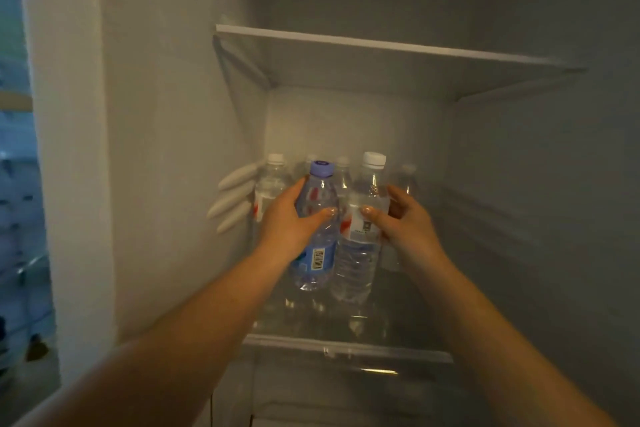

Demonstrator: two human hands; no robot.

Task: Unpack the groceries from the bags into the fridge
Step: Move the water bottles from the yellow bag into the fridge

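Note:
Both my arms reach into the open fridge. My left hand (287, 222) grips a clear water bottle with a purple cap and blue label (317, 253), held just above the glass shelf (346, 348). My right hand (403, 218) grips a clear bottle with a white cap and white label (360, 253), right beside the first. Behind them stand several more water bottles; one with a white cap (273, 180) is at the back left, the others are partly hidden.
A white shelf (381, 43) spans the fridge above the bottles. White ribbed supports (232, 198) stick out of the left inner wall. The fridge's left wall (156, 149) and right wall (554, 184) close in the space. A drawer front lies below the glass shelf.

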